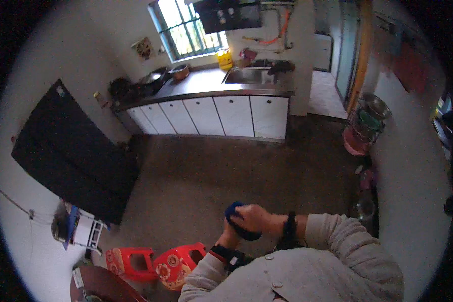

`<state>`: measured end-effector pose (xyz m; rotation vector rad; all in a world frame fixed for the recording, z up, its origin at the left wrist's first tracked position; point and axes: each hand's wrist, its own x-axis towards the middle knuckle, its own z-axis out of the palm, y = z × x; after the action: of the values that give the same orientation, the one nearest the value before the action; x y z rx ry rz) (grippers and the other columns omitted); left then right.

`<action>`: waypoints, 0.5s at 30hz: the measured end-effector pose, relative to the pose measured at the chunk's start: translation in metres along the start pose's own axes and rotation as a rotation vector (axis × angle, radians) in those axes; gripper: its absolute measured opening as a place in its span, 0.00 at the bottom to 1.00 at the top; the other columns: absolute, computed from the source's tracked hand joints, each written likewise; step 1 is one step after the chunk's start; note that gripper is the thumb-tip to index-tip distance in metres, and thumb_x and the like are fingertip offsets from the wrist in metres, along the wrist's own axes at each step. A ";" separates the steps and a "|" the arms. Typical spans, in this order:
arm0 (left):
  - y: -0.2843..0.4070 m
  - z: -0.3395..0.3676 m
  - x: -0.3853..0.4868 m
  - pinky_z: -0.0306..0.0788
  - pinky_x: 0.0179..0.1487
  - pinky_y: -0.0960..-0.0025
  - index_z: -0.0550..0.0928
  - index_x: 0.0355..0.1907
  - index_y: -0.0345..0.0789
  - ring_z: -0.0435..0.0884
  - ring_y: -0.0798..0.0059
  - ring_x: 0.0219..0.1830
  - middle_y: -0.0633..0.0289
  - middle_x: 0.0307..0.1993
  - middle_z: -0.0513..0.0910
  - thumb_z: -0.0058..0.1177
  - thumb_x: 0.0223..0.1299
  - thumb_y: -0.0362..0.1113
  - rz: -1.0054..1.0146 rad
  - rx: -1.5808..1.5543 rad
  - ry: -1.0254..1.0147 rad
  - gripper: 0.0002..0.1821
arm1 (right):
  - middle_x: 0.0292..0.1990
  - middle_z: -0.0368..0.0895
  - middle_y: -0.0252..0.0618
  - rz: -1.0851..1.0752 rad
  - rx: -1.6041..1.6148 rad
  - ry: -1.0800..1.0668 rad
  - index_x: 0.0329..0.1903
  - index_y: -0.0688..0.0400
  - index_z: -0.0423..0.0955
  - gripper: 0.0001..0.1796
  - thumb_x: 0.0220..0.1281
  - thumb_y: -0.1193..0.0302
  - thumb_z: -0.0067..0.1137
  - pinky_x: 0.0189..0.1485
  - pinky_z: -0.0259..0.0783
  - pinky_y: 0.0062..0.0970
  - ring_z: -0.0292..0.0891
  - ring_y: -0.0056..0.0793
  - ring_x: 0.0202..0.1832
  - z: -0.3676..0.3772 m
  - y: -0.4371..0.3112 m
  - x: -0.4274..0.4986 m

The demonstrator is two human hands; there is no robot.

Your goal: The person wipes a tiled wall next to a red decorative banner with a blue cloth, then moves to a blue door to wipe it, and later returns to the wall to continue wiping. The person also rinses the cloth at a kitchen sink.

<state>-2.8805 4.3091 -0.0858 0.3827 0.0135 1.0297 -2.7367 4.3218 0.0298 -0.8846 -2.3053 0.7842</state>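
My right hand [252, 218] grips a bunched dark blue cloth [248, 233] in front of my body, above the floor. Just below and to its left, my left hand [230, 233] presses against the same cloth. Its fingers are mostly hidden by the cloth and by my right hand. Parts of the cloth stick out above and below my right hand. Dark bands circle both wrists, below light knit sleeves.
Two red patterned plastic stools [177, 264] and a dark round table [102, 283] stand at lower left. A black refrigerator [79, 151] lines the left wall. Ahead runs a counter [200, 81] with a sink [249, 76]. A rack of basins [366, 124] stands at right, near a doorway.
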 end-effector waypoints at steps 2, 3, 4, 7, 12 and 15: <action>0.008 0.025 0.024 0.72 0.57 0.58 0.74 0.54 0.40 0.76 0.63 0.53 0.59 0.50 0.78 0.32 0.70 0.54 0.104 0.061 0.358 0.24 | 0.32 0.80 0.55 0.039 -0.103 -0.024 0.34 0.61 0.74 0.19 0.68 0.57 0.49 0.37 0.75 0.44 0.79 0.53 0.35 -0.014 0.038 0.046; 0.019 0.037 0.041 0.74 0.54 0.60 0.73 0.55 0.38 0.77 0.64 0.52 0.58 0.49 0.78 0.33 0.70 0.52 0.155 0.049 0.420 0.23 | 0.31 0.81 0.54 0.064 -0.158 -0.033 0.34 0.61 0.74 0.20 0.68 0.55 0.47 0.38 0.75 0.44 0.79 0.52 0.35 -0.018 0.056 0.070; 0.031 0.047 0.056 0.73 0.58 0.60 0.71 0.57 0.37 0.76 0.62 0.54 0.57 0.52 0.77 0.32 0.71 0.52 0.152 0.093 0.432 0.25 | 0.32 0.81 0.53 0.087 -0.139 -0.006 0.34 0.61 0.74 0.20 0.69 0.55 0.46 0.38 0.76 0.44 0.79 0.52 0.35 -0.022 0.073 0.090; 0.077 0.040 0.102 0.74 0.57 0.59 0.71 0.58 0.37 0.76 0.62 0.54 0.57 0.54 0.76 0.31 0.71 0.53 0.099 0.198 0.466 0.26 | 0.33 0.81 0.51 0.183 -0.122 0.069 0.35 0.61 0.74 0.20 0.69 0.55 0.46 0.37 0.76 0.43 0.80 0.52 0.35 -0.035 0.117 0.139; 0.164 -0.075 0.182 0.71 0.59 0.61 0.73 0.54 0.42 0.77 0.65 0.52 0.59 0.53 0.76 0.31 0.69 0.60 0.005 0.037 0.128 0.27 | 0.31 0.79 0.57 -0.051 -0.077 0.048 0.32 0.63 0.72 0.19 0.66 0.58 0.51 0.36 0.76 0.44 0.78 0.56 0.34 -0.043 0.139 0.214; 0.212 -0.119 0.259 0.72 0.57 0.62 0.76 0.49 0.45 0.78 0.66 0.49 0.60 0.48 0.79 0.34 0.69 0.60 -0.116 -0.090 0.093 0.24 | 0.29 0.78 0.57 -0.031 -0.094 0.064 0.31 0.62 0.71 0.19 0.64 0.57 0.53 0.35 0.75 0.45 0.77 0.57 0.31 -0.060 0.154 0.269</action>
<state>-2.9450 4.6585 -0.0861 0.2491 0.0722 0.9298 -2.8064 4.6296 0.0400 -0.9000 -2.3099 0.6296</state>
